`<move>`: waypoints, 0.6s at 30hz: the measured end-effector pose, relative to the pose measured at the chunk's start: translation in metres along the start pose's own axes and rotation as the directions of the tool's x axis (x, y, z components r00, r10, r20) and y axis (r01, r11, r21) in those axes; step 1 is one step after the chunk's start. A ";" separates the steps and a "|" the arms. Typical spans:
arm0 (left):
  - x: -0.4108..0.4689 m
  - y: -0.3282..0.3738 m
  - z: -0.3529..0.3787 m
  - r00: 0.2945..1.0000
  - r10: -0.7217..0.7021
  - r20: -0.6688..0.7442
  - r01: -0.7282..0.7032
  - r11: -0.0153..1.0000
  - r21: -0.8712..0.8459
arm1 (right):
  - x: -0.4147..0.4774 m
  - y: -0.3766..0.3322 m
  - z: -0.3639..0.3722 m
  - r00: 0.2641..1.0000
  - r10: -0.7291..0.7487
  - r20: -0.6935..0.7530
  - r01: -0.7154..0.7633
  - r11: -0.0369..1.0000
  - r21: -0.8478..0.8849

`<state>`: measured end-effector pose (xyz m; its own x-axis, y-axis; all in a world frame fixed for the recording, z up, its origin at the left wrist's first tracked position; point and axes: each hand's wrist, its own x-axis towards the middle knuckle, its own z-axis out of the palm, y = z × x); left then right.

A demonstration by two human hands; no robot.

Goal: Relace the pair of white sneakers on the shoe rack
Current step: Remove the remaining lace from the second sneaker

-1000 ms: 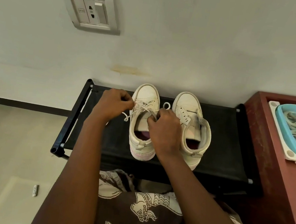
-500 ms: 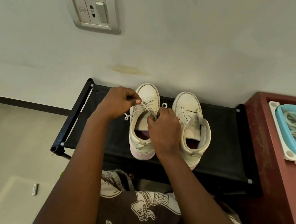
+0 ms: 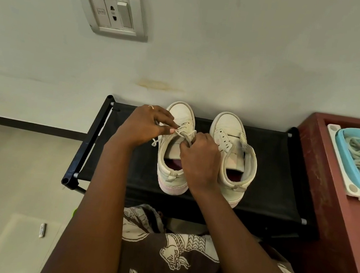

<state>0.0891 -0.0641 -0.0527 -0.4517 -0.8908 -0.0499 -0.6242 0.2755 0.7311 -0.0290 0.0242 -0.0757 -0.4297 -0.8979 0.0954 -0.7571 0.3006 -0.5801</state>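
Note:
Two white sneakers stand side by side, toes to the wall, on a black shoe rack (image 3: 271,173). The left sneaker (image 3: 181,113) carries a white lace (image 3: 184,132) across its upper eyelets. My left hand (image 3: 145,124) pinches one lace strand at the shoe's left side. My right hand (image 3: 201,160) grips the other strand over the shoe's opening and hides part of the tongue. A loose lace end hangs down the left side. The right sneaker (image 3: 231,148) has bare eyelets and no lace.
A dark red cabinet (image 3: 333,229) stands to the right of the rack, with a white tray and a blue basket (image 3: 358,158) holding coiled laces. A wall socket (image 3: 113,13) is above left. My patterned clothing is below the rack.
My left hand has moved up and to the right, toward the toe of the left sneaker, drawing the lace strand with it. My right hand has stayed over the shoe's opening.

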 end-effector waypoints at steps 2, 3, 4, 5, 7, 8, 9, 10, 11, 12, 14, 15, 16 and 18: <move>0.003 0.001 0.001 1.000 0.007 -0.013 -0.006 0.999 0.041 | -0.001 0.000 0.000 1.000 0.000 0.000 0.000 1.000 -0.010; 0.005 0.001 0.002 0.999 0.012 -0.035 -0.010 0.998 0.060 | -0.001 0.001 0.000 1.000 -0.005 -0.004 0.005 1.000 -0.011; 0.006 0.001 0.002 0.998 0.009 -0.069 -0.004 0.997 0.075 | -0.002 0.001 0.000 1.000 -0.011 -0.008 0.011 1.000 -0.012; 0.007 -0.001 0.002 0.993 -0.003 -0.118 0.013 0.996 0.084 | -0.002 0.001 0.000 1.000 -0.016 -0.009 0.015 1.000 -0.017; 0.006 -0.006 0.001 0.970 -0.062 -0.236 0.083 0.993 0.082 | -0.002 0.001 0.000 1.000 -0.018 -0.006 0.018 1.000 -0.025; 0.005 -0.008 -0.001 0.949 -0.102 -0.299 0.126 0.990 0.065 | -0.002 0.001 0.000 1.000 -0.018 -0.002 0.018 1.000 -0.024; 0.004 -0.011 -0.004 0.922 -0.144 -0.359 0.169 0.985 0.040 | -0.002 0.001 0.000 1.000 -0.019 0.002 0.019 0.999 -0.027; 0.003 -0.013 -0.006 0.892 -0.189 -0.410 0.212 0.977 0.013 | -0.001 0.001 0.000 1.000 -0.019 0.006 0.020 0.999 -0.033; 0.002 -0.015 -0.008 0.866 -0.230 -0.445 0.252 0.968 -0.008 | -0.001 0.002 0.000 1.000 -0.020 0.010 0.020 0.999 -0.038; 0.001 -0.018 -0.010 0.850 -0.261 -0.457 0.285 0.958 -0.017 | -0.001 0.002 0.000 1.000 -0.021 0.015 0.021 0.999 -0.039; 0.001 -0.022 -0.012 0.867 -0.269 -0.420 0.305 0.952 0.019 | -0.001 0.002 0.001 1.000 -0.023 0.018 0.023 0.999 -0.037; 0.001 -0.022 -0.013 0.897 -0.235 -0.375 0.273 0.961 0.051 | -0.001 0.001 0.001 1.000 -0.023 0.015 0.024 0.999 -0.037; 0.000 -0.022 -0.013 0.928 -0.168 -0.332 0.207 0.974 0.087 | -0.001 0.001 0.000 1.000 -0.022 0.012 0.022 0.999 -0.034; 0.000 -0.018 -0.012 0.964 -0.008 -0.266 0.038 0.994 0.105 | -0.001 0.001 0.000 1.000 -0.017 0.010 0.018 0.999 -0.027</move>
<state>0.1080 -0.0735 -0.0572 -0.2601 -0.9572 0.1271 -0.7043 0.2781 0.6532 -0.0295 0.0251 -0.0764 -0.4116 -0.9062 0.0973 -0.7777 0.2935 -0.5559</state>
